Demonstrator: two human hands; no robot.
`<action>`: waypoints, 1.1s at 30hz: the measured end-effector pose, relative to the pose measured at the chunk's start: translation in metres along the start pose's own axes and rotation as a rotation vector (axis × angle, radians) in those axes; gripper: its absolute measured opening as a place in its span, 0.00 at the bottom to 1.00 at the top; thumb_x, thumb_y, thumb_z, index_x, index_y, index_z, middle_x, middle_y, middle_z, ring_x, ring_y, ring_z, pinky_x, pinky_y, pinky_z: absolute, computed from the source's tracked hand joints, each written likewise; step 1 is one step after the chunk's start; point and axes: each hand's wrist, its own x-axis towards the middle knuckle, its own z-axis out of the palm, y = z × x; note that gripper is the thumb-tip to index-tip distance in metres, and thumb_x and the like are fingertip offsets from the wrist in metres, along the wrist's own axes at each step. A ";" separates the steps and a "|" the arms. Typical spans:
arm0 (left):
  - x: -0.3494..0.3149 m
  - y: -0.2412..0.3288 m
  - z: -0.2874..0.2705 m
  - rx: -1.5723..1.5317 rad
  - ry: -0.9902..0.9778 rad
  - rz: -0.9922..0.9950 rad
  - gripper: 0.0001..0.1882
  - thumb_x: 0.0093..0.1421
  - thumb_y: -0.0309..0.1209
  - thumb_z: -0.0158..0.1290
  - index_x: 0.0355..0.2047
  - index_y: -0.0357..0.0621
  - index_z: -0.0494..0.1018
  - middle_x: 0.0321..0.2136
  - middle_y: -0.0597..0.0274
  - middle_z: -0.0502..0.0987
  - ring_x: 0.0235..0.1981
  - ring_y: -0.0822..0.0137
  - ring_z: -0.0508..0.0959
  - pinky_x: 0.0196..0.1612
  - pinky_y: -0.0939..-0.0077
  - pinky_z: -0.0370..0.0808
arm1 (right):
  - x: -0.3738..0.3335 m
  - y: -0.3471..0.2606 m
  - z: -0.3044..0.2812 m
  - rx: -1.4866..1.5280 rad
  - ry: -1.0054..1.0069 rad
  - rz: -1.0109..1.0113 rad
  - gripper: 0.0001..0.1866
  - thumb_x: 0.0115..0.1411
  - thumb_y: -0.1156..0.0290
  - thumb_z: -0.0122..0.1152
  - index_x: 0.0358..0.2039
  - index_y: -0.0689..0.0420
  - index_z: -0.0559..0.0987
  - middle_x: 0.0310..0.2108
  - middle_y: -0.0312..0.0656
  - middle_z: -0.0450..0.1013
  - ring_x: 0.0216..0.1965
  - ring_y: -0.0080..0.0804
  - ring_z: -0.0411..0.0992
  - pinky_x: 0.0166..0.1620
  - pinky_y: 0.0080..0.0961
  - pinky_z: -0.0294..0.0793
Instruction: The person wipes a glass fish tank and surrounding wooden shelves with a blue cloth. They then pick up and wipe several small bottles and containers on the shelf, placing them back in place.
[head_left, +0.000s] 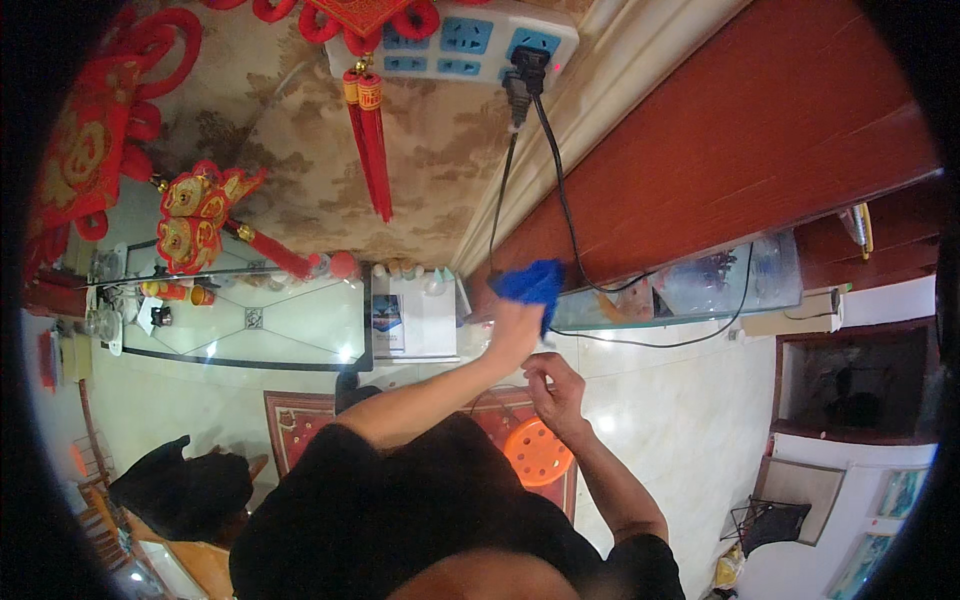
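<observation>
Beneath the lower edge of the dark red panel [690, 150], near the middle of the view, the blue cloth [538, 286] is held in the left hand [515, 335], bunched rather than flat. Motion blur smears that hand, and the cloth covers its fingertips, so their exact grip cannot be read. The right hand [556, 388] is just below and to the right, its fingers bent inward; whether they pinch anything I cannot tell. Right of the cloth runs the glass tank [700, 285], its left end hard to make out and its contents blurred by reflections. From the power strip [465, 40], whose upper edge is partly hidden by a red knotted ornament [358, 18], the grey plug [517, 100] sends a thin cord down until it is lost near the cloth; the black plug [530, 68] has a cord of its own beside it. Below the hands, the orange stool [538, 455] is partly covered by the black shirt [420, 510], which also hides much of the red rug [297, 415]. At lower left, a black draped shape [185, 490] is too dark to identify.
</observation>
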 end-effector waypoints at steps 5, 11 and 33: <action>-0.025 -0.065 -0.066 -0.264 0.566 -0.538 0.13 0.63 0.35 0.46 0.36 0.37 0.74 0.24 0.63 0.73 0.25 0.68 0.74 0.28 0.68 0.71 | -0.013 0.056 0.034 0.125 -0.110 0.252 0.08 0.63 0.76 0.52 0.39 0.61 0.78 0.33 0.37 0.76 0.33 0.23 0.74 0.40 0.22 0.75; 0.026 -0.144 -0.037 -0.484 0.139 -0.735 0.15 0.63 0.34 0.47 0.44 0.36 0.71 0.39 0.56 0.75 0.39 0.62 0.73 0.46 0.66 0.69 | -0.013 0.090 0.062 0.418 -0.110 0.443 0.07 0.63 0.74 0.54 0.40 0.59 0.78 0.33 0.34 0.76 0.34 0.21 0.72 0.39 0.21 0.74; -0.070 -0.221 -0.047 -0.384 -0.316 -0.767 0.13 0.65 0.36 0.52 0.39 0.36 0.76 0.25 0.57 0.78 0.23 0.64 0.78 0.25 0.70 0.75 | -0.011 0.158 0.154 0.688 0.056 0.690 0.40 0.62 0.70 0.64 0.69 0.54 0.53 0.60 0.44 0.65 0.54 0.31 0.69 0.54 0.28 0.71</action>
